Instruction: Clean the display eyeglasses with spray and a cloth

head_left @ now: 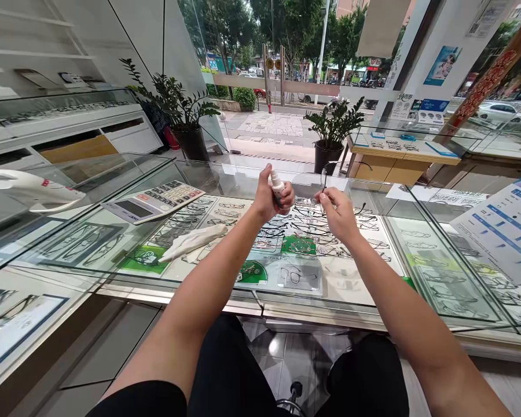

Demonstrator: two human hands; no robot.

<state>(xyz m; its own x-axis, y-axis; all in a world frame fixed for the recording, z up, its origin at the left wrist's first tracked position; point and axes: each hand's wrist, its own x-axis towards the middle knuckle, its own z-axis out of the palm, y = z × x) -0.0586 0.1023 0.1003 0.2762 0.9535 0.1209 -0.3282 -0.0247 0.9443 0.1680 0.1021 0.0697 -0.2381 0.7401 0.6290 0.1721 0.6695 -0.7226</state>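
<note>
My left hand [271,196] is closed around a small white spray bottle [276,180], its nozzle pointing up beside my raised thumb. To the right, my right hand [336,213] pinches a pair of eyeglasses [324,179] with a thin dark frame. One temple of the glasses stretches off to the right, above my fingers. Both hands are held above the glass display counter [243,295], a little apart from each other. A crumpled white cloth [193,242] lies on the glass to the left of my left hand. Under the glass are many rows of eyeglasses [301,273].
A large calculator [154,201] rests on the counter at left, near a white telephone handset [26,188]. At right stands a printed blue-and-white sheet [503,223]. Potted plants [327,153] stand beyond the counter by the glass doors. My knees are below the counter's front edge.
</note>
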